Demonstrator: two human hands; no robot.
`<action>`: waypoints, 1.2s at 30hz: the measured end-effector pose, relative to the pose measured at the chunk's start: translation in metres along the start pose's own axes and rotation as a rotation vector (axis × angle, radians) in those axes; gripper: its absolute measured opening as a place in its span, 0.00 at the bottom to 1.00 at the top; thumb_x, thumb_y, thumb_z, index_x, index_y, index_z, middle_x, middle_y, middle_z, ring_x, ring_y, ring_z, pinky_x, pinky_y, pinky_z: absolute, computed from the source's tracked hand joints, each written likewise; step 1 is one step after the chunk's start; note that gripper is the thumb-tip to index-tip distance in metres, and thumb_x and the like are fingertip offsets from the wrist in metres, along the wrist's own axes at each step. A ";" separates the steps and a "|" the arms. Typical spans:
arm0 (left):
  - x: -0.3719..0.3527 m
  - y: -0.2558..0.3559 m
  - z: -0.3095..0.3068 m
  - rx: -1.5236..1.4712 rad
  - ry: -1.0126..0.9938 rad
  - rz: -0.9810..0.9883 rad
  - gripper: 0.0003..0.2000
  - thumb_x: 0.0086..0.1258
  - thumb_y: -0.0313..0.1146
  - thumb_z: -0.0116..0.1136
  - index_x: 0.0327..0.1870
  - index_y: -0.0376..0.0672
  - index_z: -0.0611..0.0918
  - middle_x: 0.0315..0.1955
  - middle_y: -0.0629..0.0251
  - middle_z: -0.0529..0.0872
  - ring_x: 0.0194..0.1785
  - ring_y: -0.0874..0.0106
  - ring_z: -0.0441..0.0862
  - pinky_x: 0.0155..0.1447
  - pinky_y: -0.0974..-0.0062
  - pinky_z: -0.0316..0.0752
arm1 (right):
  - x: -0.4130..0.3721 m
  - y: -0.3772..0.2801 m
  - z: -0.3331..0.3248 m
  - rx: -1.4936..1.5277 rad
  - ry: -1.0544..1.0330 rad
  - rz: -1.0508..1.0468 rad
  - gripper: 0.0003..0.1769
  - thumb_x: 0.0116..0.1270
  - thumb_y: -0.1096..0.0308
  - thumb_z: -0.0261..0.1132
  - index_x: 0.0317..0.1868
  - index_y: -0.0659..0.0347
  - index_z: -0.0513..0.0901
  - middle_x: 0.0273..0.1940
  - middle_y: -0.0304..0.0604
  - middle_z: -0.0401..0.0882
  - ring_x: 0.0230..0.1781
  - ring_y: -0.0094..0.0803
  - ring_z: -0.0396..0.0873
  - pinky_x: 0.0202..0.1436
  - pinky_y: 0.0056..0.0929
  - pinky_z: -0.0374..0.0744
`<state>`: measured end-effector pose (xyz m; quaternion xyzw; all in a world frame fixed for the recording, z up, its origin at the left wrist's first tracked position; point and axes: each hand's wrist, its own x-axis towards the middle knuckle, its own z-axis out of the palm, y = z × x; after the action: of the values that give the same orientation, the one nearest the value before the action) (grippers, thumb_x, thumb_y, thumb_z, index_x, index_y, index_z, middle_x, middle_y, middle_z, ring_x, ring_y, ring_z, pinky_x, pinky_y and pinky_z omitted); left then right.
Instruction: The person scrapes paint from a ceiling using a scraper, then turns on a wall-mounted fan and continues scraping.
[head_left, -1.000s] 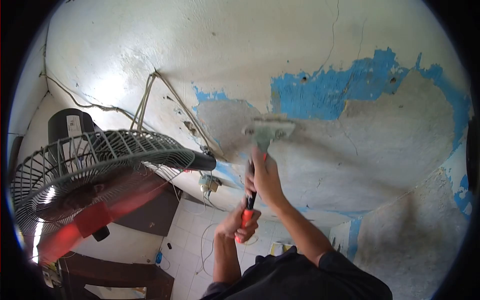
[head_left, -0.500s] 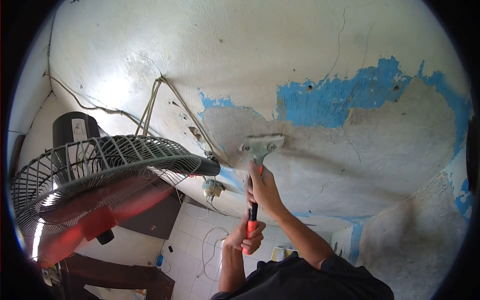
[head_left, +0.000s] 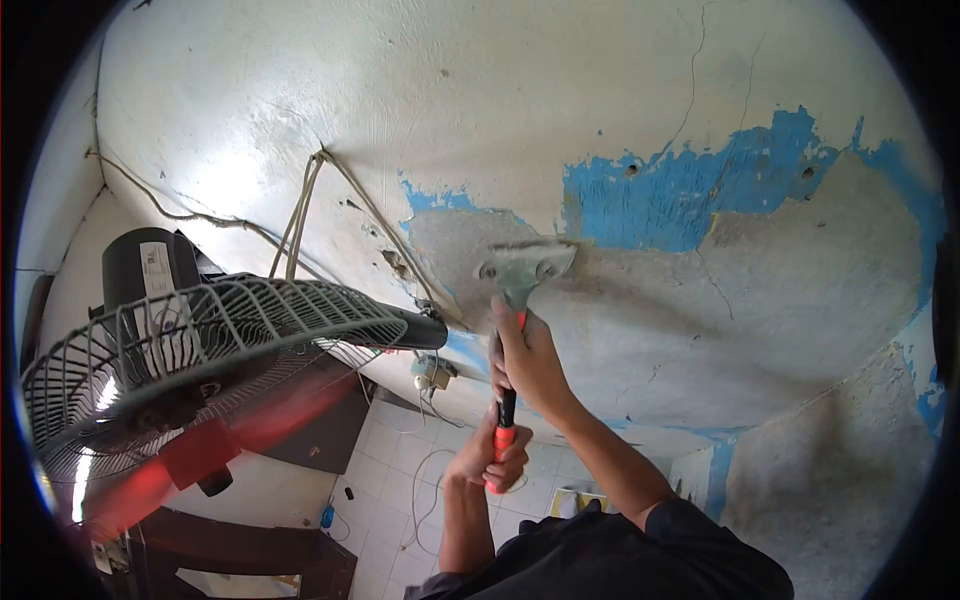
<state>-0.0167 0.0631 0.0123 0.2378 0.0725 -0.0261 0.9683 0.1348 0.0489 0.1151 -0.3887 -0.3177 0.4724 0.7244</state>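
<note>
A long-handled scraper (head_left: pixel 517 277) with a wide metal head lies with its blade against the wall (head_left: pixel 480 110), at the upper edge of a bare grey patch. My right hand (head_left: pixel 525 355) grips its handle just below the head. Lower down, my left hand (head_left: pixel 489 455) is wrapped round the red and black handle near its end. Blue paint (head_left: pixel 640 205) shows to the right of the blade, with cracked whitish paint above it.
On the left stands a fan (head_left: pixel 230 340) with a wire cage and red blades. Cords (head_left: pixel 300 215) hang from the wall beside it. Below are a socket (head_left: pixel 432 373), white floor tiles (head_left: pixel 385 460) and dark wooden furniture (head_left: pixel 240 545).
The scraper head and my right hand have shifted slightly upward on the wall. My left hand has risen a little with the handle. The view has shifted slightly.
</note>
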 end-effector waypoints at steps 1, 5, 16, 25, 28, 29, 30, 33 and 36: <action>0.000 -0.005 -0.004 -0.011 0.016 0.010 0.36 0.67 0.75 0.27 0.19 0.47 0.63 0.05 0.75 0.58 0.05 0.83 0.49 0.07 0.83 0.48 | -0.002 0.007 -0.003 -0.017 0.004 0.010 0.28 0.77 0.47 0.51 0.22 0.58 0.63 0.12 0.31 0.58 0.07 0.21 0.60 0.11 0.26 0.66; 0.007 -0.005 -0.008 0.046 0.025 0.016 0.37 0.67 0.76 0.27 0.19 0.47 0.63 0.06 0.76 0.58 0.05 0.84 0.50 0.07 0.83 0.48 | -0.005 0.011 -0.009 -0.048 0.002 -0.014 0.28 0.77 0.48 0.51 0.21 0.58 0.62 0.12 0.32 0.59 0.07 0.22 0.61 0.11 0.26 0.67; 0.012 -0.020 0.002 0.584 0.295 0.452 0.28 0.77 0.60 0.38 0.46 0.38 0.73 0.20 0.66 0.72 0.13 0.80 0.65 0.19 0.81 0.65 | -0.003 -0.003 -0.012 -0.073 0.016 -0.006 0.24 0.76 0.47 0.52 0.29 0.58 0.64 0.14 0.31 0.59 0.07 0.21 0.61 0.11 0.25 0.67; 0.014 -0.079 0.016 0.878 0.857 0.789 0.26 0.80 0.35 0.43 0.75 0.35 0.58 0.22 0.67 0.74 0.19 0.82 0.69 0.24 0.83 0.65 | -0.004 0.012 -0.030 0.026 -0.141 -0.072 0.22 0.79 0.46 0.44 0.41 0.60 0.65 0.19 0.33 0.63 0.10 0.21 0.62 0.14 0.25 0.69; 0.014 -0.064 0.031 0.958 0.931 0.828 0.23 0.79 0.34 0.45 0.71 0.33 0.65 0.19 0.69 0.75 0.17 0.83 0.68 0.22 0.84 0.63 | -0.003 0.007 -0.028 0.151 -0.185 -0.157 0.25 0.79 0.44 0.41 0.45 0.61 0.66 0.23 0.35 0.65 0.10 0.20 0.61 0.13 0.23 0.68; 0.011 -0.059 0.039 0.961 0.913 0.804 0.23 0.79 0.33 0.46 0.70 0.32 0.66 0.18 0.69 0.74 0.17 0.83 0.68 0.22 0.84 0.64 | -0.004 0.005 -0.026 0.151 -0.168 -0.141 0.25 0.79 0.44 0.41 0.45 0.61 0.66 0.22 0.34 0.64 0.10 0.20 0.61 0.13 0.23 0.68; 0.009 -0.061 0.041 0.960 0.941 0.795 0.23 0.79 0.33 0.46 0.70 0.32 0.66 0.17 0.69 0.74 0.17 0.83 0.68 0.22 0.84 0.64 | -0.006 0.003 -0.022 0.154 -0.149 -0.126 0.25 0.79 0.45 0.41 0.46 0.61 0.67 0.22 0.34 0.64 0.09 0.20 0.60 0.12 0.23 0.67; 0.003 -0.072 0.043 0.948 0.973 0.794 0.22 0.78 0.33 0.47 0.69 0.31 0.68 0.17 0.70 0.74 0.17 0.82 0.69 0.22 0.84 0.64 | -0.014 0.010 -0.020 0.165 -0.096 -0.074 0.24 0.79 0.45 0.42 0.44 0.61 0.67 0.20 0.33 0.62 0.09 0.20 0.58 0.10 0.22 0.64; 0.007 -0.067 0.039 0.971 1.011 0.812 0.22 0.77 0.33 0.48 0.69 0.32 0.68 0.17 0.70 0.74 0.18 0.82 0.70 0.23 0.83 0.64 | -0.008 -0.003 -0.014 0.161 -0.083 -0.078 0.25 0.79 0.45 0.42 0.42 0.61 0.67 0.18 0.32 0.60 0.08 0.19 0.57 0.09 0.22 0.61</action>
<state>-0.0110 -0.0147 0.0147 0.6224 0.3900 0.4097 0.5410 0.1451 0.0373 0.1099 -0.2965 -0.3233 0.4839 0.7573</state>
